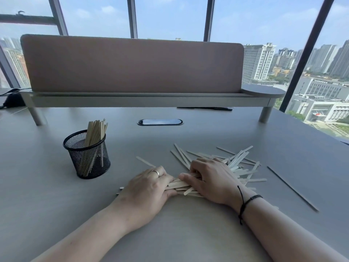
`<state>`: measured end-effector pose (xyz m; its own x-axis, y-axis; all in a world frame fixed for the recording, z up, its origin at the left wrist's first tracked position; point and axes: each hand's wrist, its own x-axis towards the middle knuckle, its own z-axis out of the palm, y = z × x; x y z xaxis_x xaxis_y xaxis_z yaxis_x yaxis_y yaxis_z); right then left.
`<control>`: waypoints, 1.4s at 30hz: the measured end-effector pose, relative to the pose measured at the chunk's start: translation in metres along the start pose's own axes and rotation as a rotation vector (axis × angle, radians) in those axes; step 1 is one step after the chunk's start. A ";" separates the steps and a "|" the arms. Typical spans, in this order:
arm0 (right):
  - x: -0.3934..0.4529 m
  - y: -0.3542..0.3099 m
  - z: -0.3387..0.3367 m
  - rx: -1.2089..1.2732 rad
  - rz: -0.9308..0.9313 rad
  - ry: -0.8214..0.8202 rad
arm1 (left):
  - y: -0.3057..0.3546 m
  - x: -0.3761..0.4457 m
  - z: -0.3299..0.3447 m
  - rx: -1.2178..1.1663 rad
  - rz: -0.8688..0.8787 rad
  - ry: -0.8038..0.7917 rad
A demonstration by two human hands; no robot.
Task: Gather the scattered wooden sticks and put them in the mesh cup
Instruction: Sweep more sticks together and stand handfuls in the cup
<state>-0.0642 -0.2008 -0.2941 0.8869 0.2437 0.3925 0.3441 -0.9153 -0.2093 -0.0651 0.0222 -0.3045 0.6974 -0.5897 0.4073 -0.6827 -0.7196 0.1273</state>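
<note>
A black mesh cup [87, 155] stands on the grey table at the left, with several wooden sticks [95, 131] upright in it. A loose pile of pale wooden sticks [239, 165] lies scattered right of centre. A single stick [145, 161] lies apart, just beyond my left hand. My left hand [146, 188] and my right hand [209, 180] meet over a bundle of sticks [179, 186] on the table. Both hands curl their fingers round that bundle, one at each end. The bundle's ends are hidden under my palms.
A raised shelf with a pink-grey screen [132, 63] spans the back of the table. An oval cable port [160, 122] sits in the tabletop behind the sticks. A thin dark seam [292, 189] runs across the table at the right. A black object [13, 100] lies far left.
</note>
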 end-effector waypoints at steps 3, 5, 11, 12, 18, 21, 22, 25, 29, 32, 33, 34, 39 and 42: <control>-0.001 -0.002 -0.002 -0.010 -0.003 0.019 | -0.002 -0.001 -0.003 -0.011 -0.013 0.015; -0.002 -0.002 -0.002 -0.022 0.008 0.036 | -0.005 -0.003 -0.004 -0.004 -0.007 0.008; -0.001 0.000 -0.001 -0.072 0.044 0.074 | -0.006 -0.001 -0.006 0.165 -0.002 0.055; 0.000 -0.001 -0.001 -0.084 0.049 0.076 | -0.005 0.000 -0.006 0.194 0.002 0.072; 0.000 -0.007 -0.005 -0.153 0.078 0.126 | -0.004 0.002 -0.005 0.276 0.038 0.086; -0.001 -0.014 -0.003 -0.195 0.038 0.137 | -0.003 0.003 -0.006 0.295 0.043 0.063; -0.001 -0.018 -0.002 -0.205 0.013 0.137 | -0.002 0.005 -0.006 0.300 0.045 0.057; -0.001 -0.030 0.001 -0.194 -0.054 0.139 | 0.003 0.007 -0.009 0.319 0.048 0.058; -0.002 -0.036 0.000 -0.151 -0.094 0.158 | 0.006 0.008 -0.013 0.386 0.059 0.018; -0.002 -0.033 0.002 -0.133 -0.101 0.159 | 0.005 0.008 -0.014 0.424 0.038 -0.001; -0.002 -0.031 0.002 -0.127 -0.088 0.158 | 0.003 0.009 -0.016 0.438 0.028 0.002; -0.002 -0.029 0.001 -0.122 -0.070 0.163 | 0.001 0.009 -0.018 0.445 0.014 0.003; -0.001 -0.015 -0.004 -0.083 0.044 0.204 | -0.023 0.002 -0.040 0.444 -0.105 0.039; -0.001 -0.012 -0.003 -0.049 0.094 0.215 | -0.031 -0.001 -0.048 0.379 -0.230 0.132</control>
<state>-0.0700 -0.1913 -0.2897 0.8268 0.0873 0.5557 0.2425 -0.9467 -0.2121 -0.0554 0.0628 -0.2654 0.7712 -0.3646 0.5219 -0.3680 -0.9242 -0.1019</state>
